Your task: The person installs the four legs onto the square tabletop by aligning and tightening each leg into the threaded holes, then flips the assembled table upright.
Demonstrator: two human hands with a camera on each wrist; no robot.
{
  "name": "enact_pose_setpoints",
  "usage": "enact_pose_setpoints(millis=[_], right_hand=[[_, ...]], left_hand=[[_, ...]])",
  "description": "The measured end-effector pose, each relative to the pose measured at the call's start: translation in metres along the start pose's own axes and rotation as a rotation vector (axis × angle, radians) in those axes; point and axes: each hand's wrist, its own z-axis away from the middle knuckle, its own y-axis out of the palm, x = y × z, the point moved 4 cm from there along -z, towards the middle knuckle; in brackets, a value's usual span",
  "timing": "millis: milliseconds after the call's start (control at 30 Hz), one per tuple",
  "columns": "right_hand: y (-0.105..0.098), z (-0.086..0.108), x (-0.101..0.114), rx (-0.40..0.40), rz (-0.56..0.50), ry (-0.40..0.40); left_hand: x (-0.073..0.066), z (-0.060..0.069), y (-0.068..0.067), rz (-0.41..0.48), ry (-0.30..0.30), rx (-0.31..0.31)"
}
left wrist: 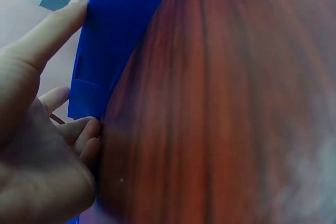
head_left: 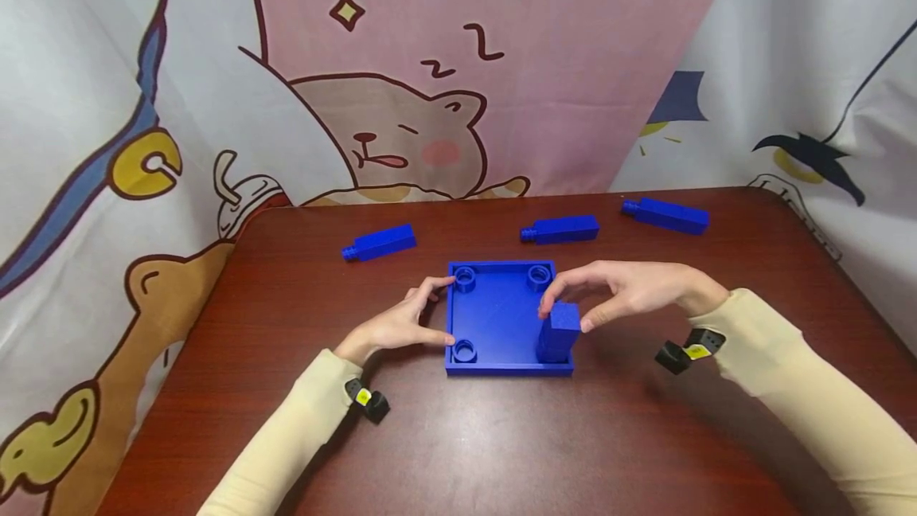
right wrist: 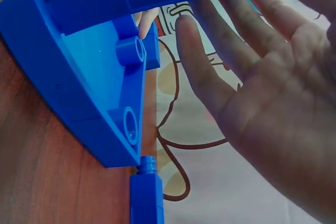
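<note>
A square blue toy tabletop [head_left: 501,317] with a raised rim lies underside up, round threaded sockets [head_left: 465,352] in its corners. At its near right corner a blue table leg [head_left: 564,329] stands upright; its lower end is hidden in the corner. My right hand [head_left: 634,291] holds this leg near the top, thumb on the right, fingers at the far left side. In the right wrist view its fingers [right wrist: 236,45] pass behind the leg. My left hand [head_left: 394,323] touches the tabletop's left rim with thumb and index finger extended; the other fingers bend loosely.
Farther back on the brown table [head_left: 322,301] lie three more blue legs: one at the left [head_left: 380,243], a middle leg [head_left: 560,229] and a right leg [head_left: 666,216], threaded ends pointing left. A cartoon-printed curtain [head_left: 559,62] hangs behind the table.
</note>
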Motion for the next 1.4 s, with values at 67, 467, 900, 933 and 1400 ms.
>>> enact_pose_setpoints(millis=[67, 467, 900, 933, 1400], right_hand=[[-0.001, -0.001, 0.0, 0.0, -0.005, 0.003], [-0.003, 0.003, -0.001, -0.036, 0.046, -0.025], [-0.001, 0.011, -0.009, -0.057, -0.028, 0.004], [-0.002, 0.011, -0.01, -0.066, -0.033, 0.011], [-0.026, 0.041, -0.044, -0.37, 0.048, 0.118]], left_hand=[[-0.002, 0.0, 0.0, -0.015, 0.007, 0.001], [-0.005, -0.002, 0.002, -0.069, 0.041, 0.015], [-0.004, -0.004, -0.001, -0.099, 0.037, 0.012], [-0.004, -0.004, -0.001, -0.097, 0.039, 0.011], [0.0, -0.006, -0.005, -0.086, 0.067, 0.035]])
